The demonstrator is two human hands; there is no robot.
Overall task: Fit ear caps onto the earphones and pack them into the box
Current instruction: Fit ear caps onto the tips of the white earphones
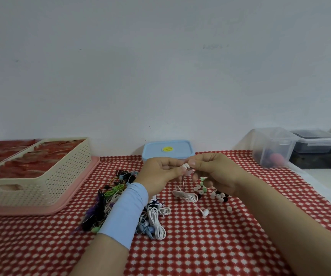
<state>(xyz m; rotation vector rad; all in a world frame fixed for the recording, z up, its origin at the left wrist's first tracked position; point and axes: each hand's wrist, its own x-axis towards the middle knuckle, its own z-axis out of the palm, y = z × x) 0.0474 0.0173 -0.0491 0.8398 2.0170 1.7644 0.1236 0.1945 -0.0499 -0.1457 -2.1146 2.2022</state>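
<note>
a person's left hand (160, 172) and right hand (214, 174) are meeting above a table (200, 246) covered in red-and-white patterned cloth, thumbs and forefingers of both pinching a small white earbud (185, 166) between them while the other fingers are curling loosely inward. the earbud's thin white cord (183, 182) is hanging straight down from the pinch to a loose white coil (186, 196) lying on the cloth, and a second white earbud (205, 212) is trailing out of that coil toward the near edge. a scatter of ear caps (218, 196) in white, black and green is lying just under the right hand. a tangled pile of earphones (118, 198) in green, black, purple, blue and white is sitting beneath the left forearm, which is wearing a pale blue sleeve band (126, 212). a blue lidded box (168, 149) with a yellow disc on its lid is standing shut against the wall, directly behind the hands. to the left, a cream perforated basket (41, 182) holding flat red packets (31, 164) is resting on a pink tray (77, 194). at the far right, a clear plastic tub (272, 146) is standing beside stacked dark containers (313, 146); their contents are too blurred to make out.
</note>
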